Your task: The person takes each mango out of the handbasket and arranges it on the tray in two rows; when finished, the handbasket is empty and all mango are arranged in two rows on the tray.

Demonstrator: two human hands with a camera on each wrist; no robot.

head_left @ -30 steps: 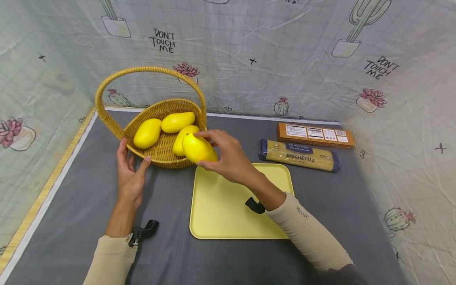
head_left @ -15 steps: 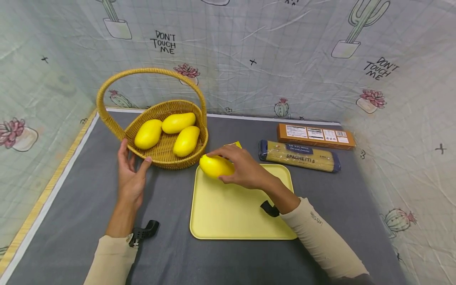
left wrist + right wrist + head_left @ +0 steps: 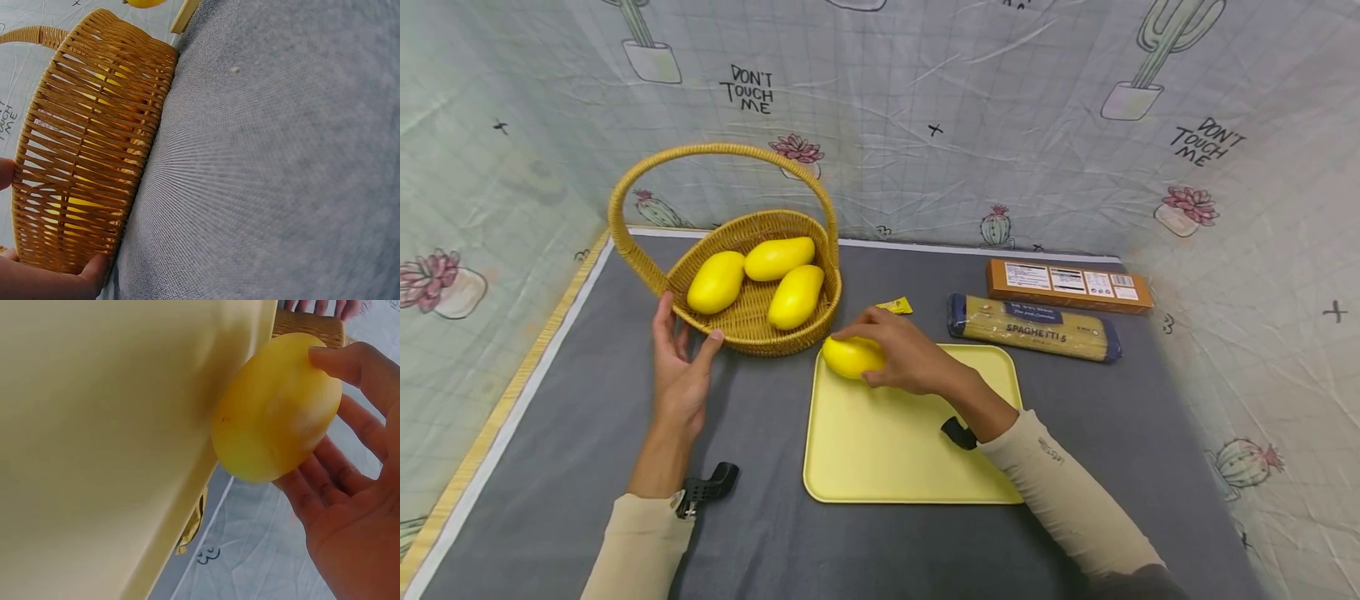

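Note:
My right hand [image 3: 904,352] holds a yellow mango [image 3: 852,357] over the back left corner of the yellow tray [image 3: 910,467]. In the right wrist view the thumb and fingers curl round that mango [image 3: 278,409], close to the tray's rim [image 3: 169,531]. Three other mangoes lie in the wicker basket [image 3: 752,340], one at the left [image 3: 716,282], one at the back [image 3: 779,258] and one at the right [image 3: 795,297]. My left hand [image 3: 681,375] rests its spread fingertips on the basket's front left side; the left wrist view shows fingertips touching the weave [image 3: 87,150].
Behind the tray lies a small yellow packet [image 3: 895,306]. To the right, a spaghetti pack [image 3: 1033,327] lies in front of an orange-brown box [image 3: 1069,286]. The basket's tall handle [image 3: 718,149] arches above it. A patterned cloth wall [image 3: 925,183] stands behind.
My right hand has moved from the basket's right edge to over the tray, carrying the mango. The small yellow packet has come into view. My left hand has stayed at the basket.

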